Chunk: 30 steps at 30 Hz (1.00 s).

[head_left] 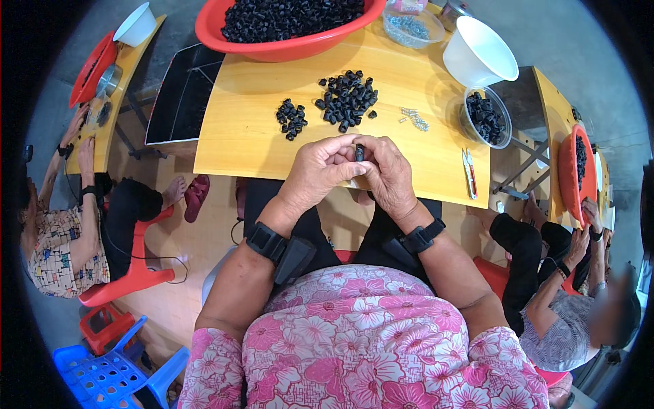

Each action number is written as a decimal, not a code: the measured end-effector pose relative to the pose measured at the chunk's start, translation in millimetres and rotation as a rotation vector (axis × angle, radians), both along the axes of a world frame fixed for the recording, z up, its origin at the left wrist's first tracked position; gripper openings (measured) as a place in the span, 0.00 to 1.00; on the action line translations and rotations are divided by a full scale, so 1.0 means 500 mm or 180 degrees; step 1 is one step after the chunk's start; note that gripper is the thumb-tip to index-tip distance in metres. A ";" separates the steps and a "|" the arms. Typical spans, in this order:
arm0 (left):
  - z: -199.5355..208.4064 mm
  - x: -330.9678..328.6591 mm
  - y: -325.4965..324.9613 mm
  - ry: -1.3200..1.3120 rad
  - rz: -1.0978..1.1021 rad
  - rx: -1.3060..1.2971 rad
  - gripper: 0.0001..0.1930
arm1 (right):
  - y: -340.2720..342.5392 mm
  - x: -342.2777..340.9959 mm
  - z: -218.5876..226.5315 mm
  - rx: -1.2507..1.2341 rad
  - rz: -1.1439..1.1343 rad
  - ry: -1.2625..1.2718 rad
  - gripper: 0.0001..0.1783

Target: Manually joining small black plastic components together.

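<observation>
Both hands meet at the near edge of the yellow table (pixel 252 153). Between their fingertips sits a small black plastic part (pixel 359 153). My left hand (pixel 315 168) pinches it from the left, thumb and forefinger closed. From the other side my right hand (pixel 390 172) closes on the same part. Beyond the hands lies a pile of black plastic parts (pixel 347 102), with a smaller pile of smaller black pieces (pixel 291 119) to its left. Small metal springs (pixel 414 119) are scattered to the right. Small snips with red handles (pixel 470 174) rest near the right edge.
A big red basin (pixel 293 48) of black pieces stands at the back. On the right are a clear tub of black parts (pixel 487 117), a white bowl (pixel 480 51) and a clear tub of springs (pixel 409 28). People work at neighbouring tables left and right. A blue chair (pixel 112 371) stands lower left.
</observation>
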<state>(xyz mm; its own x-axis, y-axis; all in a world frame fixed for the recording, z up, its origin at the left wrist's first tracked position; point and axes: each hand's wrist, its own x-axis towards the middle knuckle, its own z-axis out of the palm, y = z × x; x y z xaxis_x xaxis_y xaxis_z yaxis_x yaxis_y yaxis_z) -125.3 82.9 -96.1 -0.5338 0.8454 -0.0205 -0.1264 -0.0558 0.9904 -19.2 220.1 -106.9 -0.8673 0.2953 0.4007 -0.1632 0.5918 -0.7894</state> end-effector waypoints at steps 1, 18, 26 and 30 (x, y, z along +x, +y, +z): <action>0.000 0.000 -0.001 0.0020 -0.0008 -0.0020 0.22 | 0.000 -0.001 0.001 0.0062 0.0003 0.0022 0.17; 0.002 0.006 0.013 0.0131 0.0200 -0.0315 0.21 | 0.007 -0.012 -0.013 0.0124 -0.0210 0.0210 0.12; -0.013 0.002 0.001 0.0321 -0.0009 -0.0430 0.25 | 0.084 0.047 0.059 0.0593 -0.1123 0.0266 0.15; -0.011 0.007 0.003 0.0344 0.0076 -0.0444 0.23 | 0.223 0.081 0.105 0.1638 -0.1813 0.0306 0.19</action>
<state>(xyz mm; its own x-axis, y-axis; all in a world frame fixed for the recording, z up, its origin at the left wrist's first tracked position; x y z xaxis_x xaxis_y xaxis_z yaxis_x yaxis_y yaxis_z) -121.9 84.4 -101.4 -0.5590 0.8254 -0.0783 -0.0192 0.0815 0.9965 21.4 331.4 -54.5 -0.5918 0.4418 0.6742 0.2226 0.8935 -0.3901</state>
